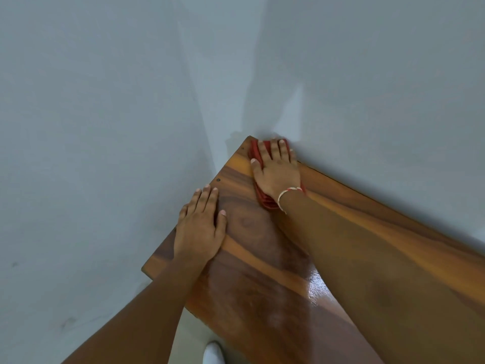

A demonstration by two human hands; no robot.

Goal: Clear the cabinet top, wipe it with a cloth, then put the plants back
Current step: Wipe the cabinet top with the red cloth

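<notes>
The glossy wooden cabinet top (262, 248) fills the lower right of the head view and carries no plants. My right hand (275, 172) lies flat, fingers straight, pressing a folded red cloth (266, 202) onto the far corner of the top, right against the wall. Red folds show past the fingertips and under the wrist. My left hand (200, 227) rests flat on the left edge of the top, fingers straight and together, holding nothing.
Pale grey walls (105, 127) meet in a corner directly behind the cabinet's far end. A gap with pale floor runs along the cabinet's left side, and a white object (213, 352) shows at the bottom edge there.
</notes>
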